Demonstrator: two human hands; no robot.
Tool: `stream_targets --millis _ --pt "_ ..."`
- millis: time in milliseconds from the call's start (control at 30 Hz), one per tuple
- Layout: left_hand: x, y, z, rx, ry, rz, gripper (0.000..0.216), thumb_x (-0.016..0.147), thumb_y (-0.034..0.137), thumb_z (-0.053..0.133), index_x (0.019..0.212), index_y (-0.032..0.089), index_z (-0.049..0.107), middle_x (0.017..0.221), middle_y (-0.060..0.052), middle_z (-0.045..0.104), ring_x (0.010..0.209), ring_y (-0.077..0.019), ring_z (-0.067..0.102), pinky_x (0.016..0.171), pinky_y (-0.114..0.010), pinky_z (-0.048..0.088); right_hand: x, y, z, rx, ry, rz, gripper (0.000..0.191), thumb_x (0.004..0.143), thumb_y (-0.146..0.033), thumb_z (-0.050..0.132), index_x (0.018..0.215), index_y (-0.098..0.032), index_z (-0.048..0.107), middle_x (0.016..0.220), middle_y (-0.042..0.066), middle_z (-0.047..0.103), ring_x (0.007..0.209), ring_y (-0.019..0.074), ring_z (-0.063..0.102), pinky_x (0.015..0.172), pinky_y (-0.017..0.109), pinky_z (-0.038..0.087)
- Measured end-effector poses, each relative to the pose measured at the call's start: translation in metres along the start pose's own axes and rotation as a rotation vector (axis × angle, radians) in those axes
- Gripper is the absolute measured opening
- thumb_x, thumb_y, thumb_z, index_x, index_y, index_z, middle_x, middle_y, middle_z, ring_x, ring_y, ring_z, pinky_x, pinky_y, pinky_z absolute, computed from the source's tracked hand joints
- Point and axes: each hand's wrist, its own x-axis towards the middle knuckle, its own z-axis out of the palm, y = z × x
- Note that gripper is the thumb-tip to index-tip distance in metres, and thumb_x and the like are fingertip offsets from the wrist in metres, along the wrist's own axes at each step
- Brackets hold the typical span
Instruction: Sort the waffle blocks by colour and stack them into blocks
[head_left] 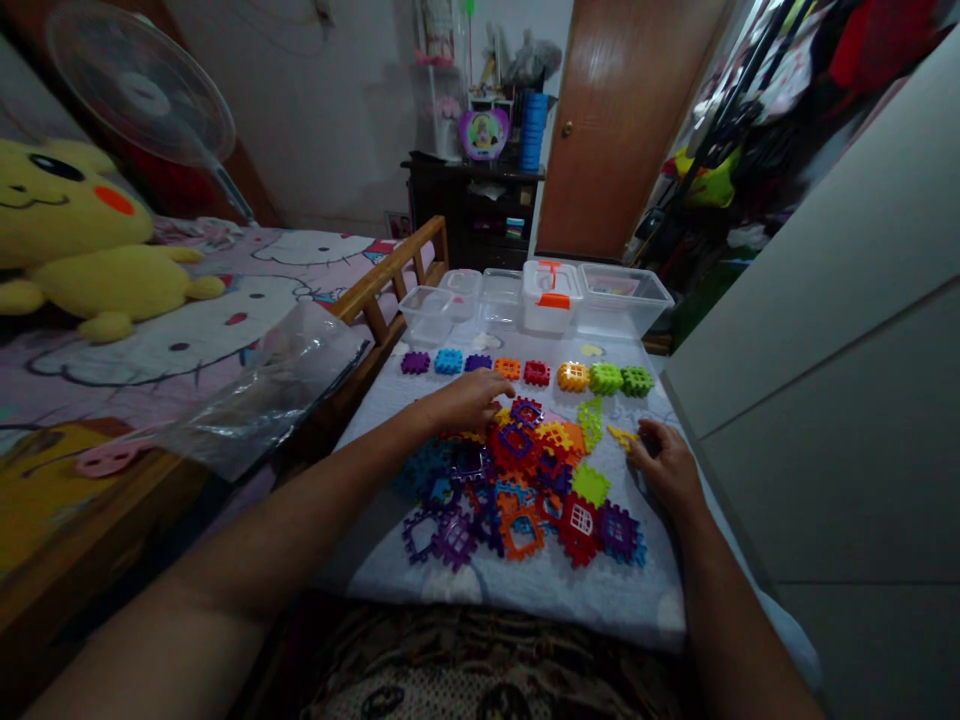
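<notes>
A heap of colourful interlocking plastic tiles (525, 480) lies on a white cloth-covered table (540, 590). Behind it stands a row of small stacks sorted by colour: purple (415, 362), blue (448, 361), orange (508, 368), red (536, 373), yellow (573, 377) and green (606, 378). My left hand (469, 400) reaches over the far left of the heap, fingers curled down onto the tiles. My right hand (664, 462) rests at the heap's right edge, fingertips touching a small yellow piece (622, 436). What either hand holds is unclear.
Clear plastic containers (427, 312) and a lidded box with an orange latch (553, 295) line the table's far edge. A bed with a yellow plush toy (82, 240) and a clear plastic bag (277, 385) is on the left. A grey wall (840, 380) stands on the right.
</notes>
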Motion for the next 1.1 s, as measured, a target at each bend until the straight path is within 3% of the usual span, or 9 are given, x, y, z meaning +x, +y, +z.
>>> stream_targets --millis 167,433,667,833,900,1000,1100 --pt "0.021 0.022 0.012 0.071 -0.088 0.025 0.016 0.087 0.016 0.059 0.099 0.016 0.069 0.106 -0.010 0.070 0.100 -0.0224 0.063 0.090 -0.031 0.048 0.000 0.000 0.001 -0.004 -0.002 -0.013 0.043 0.077 -0.046 0.056 0.107 -0.016 0.066 0.101 0.012 0.066 0.093 0.0264 0.062 0.088 0.044 0.050" --pt "0.033 0.028 0.020 0.088 -0.172 0.030 0.018 0.081 0.015 0.062 0.096 0.016 0.071 0.109 -0.011 0.069 0.101 -0.0227 0.061 0.088 -0.030 0.047 -0.001 0.001 0.001 -0.023 -0.011 -0.031 0.041 0.077 -0.044 0.057 0.107 -0.016 0.067 0.102 0.013 0.066 0.097 0.0280 0.061 0.091 0.046 0.049" --pt "0.032 0.032 0.019 0.018 -0.123 0.009 0.018 0.076 0.007 0.060 0.087 0.015 0.072 0.102 -0.010 0.068 0.096 -0.0216 0.061 0.084 -0.029 0.048 -0.003 -0.001 0.002 0.042 0.016 -0.008 0.043 0.078 -0.043 0.057 0.109 -0.015 0.066 0.106 0.014 0.065 0.096 0.0278 0.062 0.088 0.047 0.051" --pt "0.027 0.046 0.017 -0.018 0.035 0.034 0.019 0.080 0.007 0.061 0.094 0.013 0.071 0.109 -0.011 0.066 0.104 -0.0229 0.060 0.092 -0.032 0.048 -0.006 -0.026 -0.002 0.061 0.066 -0.056 0.038 0.081 -0.043 0.058 0.108 -0.017 0.066 0.109 0.014 0.066 0.102 0.0300 0.061 0.092 0.051 0.049" --pt "0.024 0.053 0.017 -0.033 0.107 0.071 0.017 0.081 0.007 0.062 0.093 0.015 0.070 0.109 -0.010 0.066 0.106 -0.0232 0.060 0.095 -0.034 0.048 -0.006 -0.047 -0.004 0.107 0.019 -0.124 0.035 0.082 -0.042 0.060 0.108 -0.019 0.065 0.111 0.013 0.067 0.102 0.0291 0.061 0.092 0.050 0.049" --pt "0.021 0.064 0.021 -0.076 0.178 0.129 0.014 0.084 0.007 0.061 0.093 0.016 0.068 0.112 -0.009 0.064 0.108 -0.0219 0.059 0.096 -0.035 0.049 -0.002 -0.083 -0.002 0.238 -0.182 -0.195 0.044 0.081 -0.043 0.068 0.119 -0.022 0.062 0.116 0.011 0.067 0.100 0.0261 0.062 0.088 0.045 0.051" --pt "0.019 0.071 0.029 -0.110 0.211 0.142 0.019 0.087 0.006 0.056 0.099 0.017 0.065 0.121 -0.009 0.059 0.107 -0.0201 0.061 0.091 -0.034 0.053 0.006 -0.109 0.005 0.450 -0.411 -0.094 0.050 0.083 -0.044 0.067 0.126 -0.021 0.056 0.102 0.008 0.069 0.082 0.0201 0.064 0.071 0.036 0.052"
